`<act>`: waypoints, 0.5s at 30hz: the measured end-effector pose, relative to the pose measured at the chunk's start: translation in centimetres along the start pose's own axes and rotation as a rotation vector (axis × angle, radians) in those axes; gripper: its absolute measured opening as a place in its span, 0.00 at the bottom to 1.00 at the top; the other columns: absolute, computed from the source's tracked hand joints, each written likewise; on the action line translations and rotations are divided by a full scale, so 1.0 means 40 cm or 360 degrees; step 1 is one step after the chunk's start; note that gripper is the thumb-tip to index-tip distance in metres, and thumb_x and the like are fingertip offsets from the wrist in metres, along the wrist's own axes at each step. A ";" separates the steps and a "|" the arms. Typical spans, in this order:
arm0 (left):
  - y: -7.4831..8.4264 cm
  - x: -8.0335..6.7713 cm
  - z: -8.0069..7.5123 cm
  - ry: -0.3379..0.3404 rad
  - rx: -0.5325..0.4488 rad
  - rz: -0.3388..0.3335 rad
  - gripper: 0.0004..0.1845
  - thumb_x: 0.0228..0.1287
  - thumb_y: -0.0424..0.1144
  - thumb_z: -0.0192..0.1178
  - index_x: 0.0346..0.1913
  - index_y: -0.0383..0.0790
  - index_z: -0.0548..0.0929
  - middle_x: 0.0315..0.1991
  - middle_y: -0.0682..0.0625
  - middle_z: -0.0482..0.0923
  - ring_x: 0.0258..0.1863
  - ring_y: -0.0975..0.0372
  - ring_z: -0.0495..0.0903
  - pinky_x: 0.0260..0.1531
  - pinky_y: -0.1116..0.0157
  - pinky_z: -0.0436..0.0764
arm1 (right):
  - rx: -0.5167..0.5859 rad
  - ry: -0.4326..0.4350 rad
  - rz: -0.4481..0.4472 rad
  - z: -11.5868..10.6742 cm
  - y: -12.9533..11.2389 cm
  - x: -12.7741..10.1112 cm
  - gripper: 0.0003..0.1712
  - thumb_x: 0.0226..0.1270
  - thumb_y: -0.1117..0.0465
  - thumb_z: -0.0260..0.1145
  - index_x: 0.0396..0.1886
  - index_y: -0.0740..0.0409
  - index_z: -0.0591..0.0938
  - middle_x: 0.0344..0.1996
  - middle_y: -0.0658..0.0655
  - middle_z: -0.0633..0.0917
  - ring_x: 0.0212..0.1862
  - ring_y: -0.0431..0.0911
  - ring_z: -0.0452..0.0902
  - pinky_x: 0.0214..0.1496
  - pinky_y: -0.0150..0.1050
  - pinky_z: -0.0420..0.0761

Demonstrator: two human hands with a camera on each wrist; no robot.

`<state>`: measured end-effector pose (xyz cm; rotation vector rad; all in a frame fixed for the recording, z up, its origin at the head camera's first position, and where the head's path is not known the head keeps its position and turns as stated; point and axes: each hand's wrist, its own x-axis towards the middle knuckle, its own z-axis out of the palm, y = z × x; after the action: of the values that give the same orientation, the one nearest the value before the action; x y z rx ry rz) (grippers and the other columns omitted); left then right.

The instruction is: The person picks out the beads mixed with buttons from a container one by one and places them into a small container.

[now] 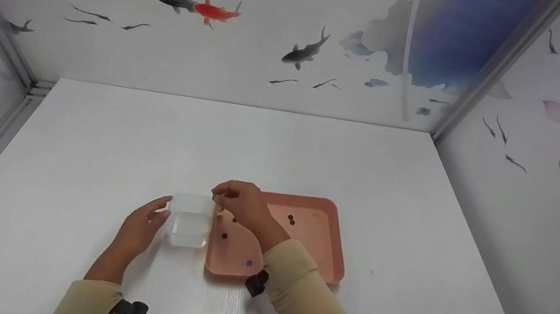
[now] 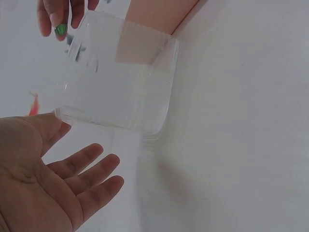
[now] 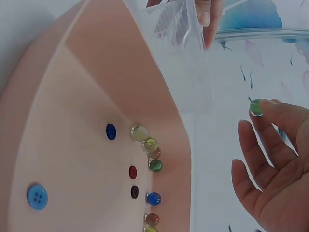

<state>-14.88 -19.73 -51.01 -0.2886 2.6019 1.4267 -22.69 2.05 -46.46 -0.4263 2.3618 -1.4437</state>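
The white table (image 1: 400,188) lies bare across the upper half of the head view, bounded by fish-patterned walls (image 1: 255,33). At lower centre, a clear square plastic container (image 1: 189,221) stands just beside the left edge of a pink rectangular plastic tray (image 1: 325,244).

The right hand (image 1: 244,202) hovers over the container's far right corner, pinching a small green glass bead (image 3: 256,107) at its fingertips. The left hand (image 1: 142,225) rests spread against the container's left wall.

In the right wrist view, glass beads (image 3: 149,144) line the tray's wall beside coloured buttons (image 3: 37,196); the lowest bead is cut off. The right forearm hides part of the tray in the head view.
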 end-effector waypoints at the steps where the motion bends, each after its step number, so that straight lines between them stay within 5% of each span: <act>1: 0.000 0.001 0.000 0.0000 0.0006 0.0001 0.25 0.78 0.43 0.44 0.73 0.43 0.61 0.71 0.37 0.61 0.68 0.43 0.64 0.63 0.44 0.68 | -0.0010 0.0000 -0.0003 0.002 -0.001 0.001 0.09 0.67 0.62 0.65 0.45 0.51 0.86 0.38 0.48 0.84 0.39 0.43 0.78 0.37 0.40 0.82; 8: -0.006 0.007 0.001 0.0001 0.0001 -0.0008 0.25 0.78 0.43 0.45 0.73 0.43 0.61 0.71 0.37 0.60 0.68 0.43 0.63 0.63 0.44 0.68 | -0.0117 -0.0027 -0.0036 0.021 -0.009 0.004 0.11 0.66 0.61 0.66 0.47 0.55 0.85 0.37 0.47 0.84 0.39 0.40 0.78 0.40 0.33 0.81; 11: -0.006 0.008 0.001 -0.0007 -0.0009 -0.0016 0.25 0.78 0.43 0.44 0.74 0.43 0.60 0.71 0.37 0.60 0.68 0.43 0.63 0.63 0.45 0.68 | -0.0145 -0.0051 -0.0063 0.029 -0.008 0.003 0.11 0.66 0.61 0.66 0.47 0.56 0.85 0.35 0.47 0.84 0.37 0.44 0.81 0.47 0.40 0.81; 13: -0.004 0.008 0.001 -0.0011 -0.0012 -0.0015 0.25 0.78 0.43 0.45 0.73 0.43 0.60 0.71 0.37 0.60 0.68 0.42 0.63 0.62 0.45 0.69 | -0.0181 -0.0057 -0.0079 0.034 -0.005 0.004 0.11 0.67 0.60 0.66 0.47 0.55 0.85 0.33 0.48 0.85 0.36 0.47 0.83 0.61 0.51 0.71; 15: -0.002 0.009 0.001 -0.0014 -0.0011 -0.0007 0.25 0.78 0.42 0.45 0.73 0.42 0.61 0.71 0.36 0.60 0.68 0.42 0.63 0.62 0.44 0.69 | -0.0197 -0.0065 -0.0088 0.038 -0.006 0.003 0.11 0.67 0.60 0.66 0.47 0.56 0.85 0.33 0.48 0.85 0.36 0.51 0.84 0.65 0.60 0.63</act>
<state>-15.21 -19.78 -51.16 -0.2879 2.5879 1.4327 -22.11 0.70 -46.91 -0.5517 2.4328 -1.3033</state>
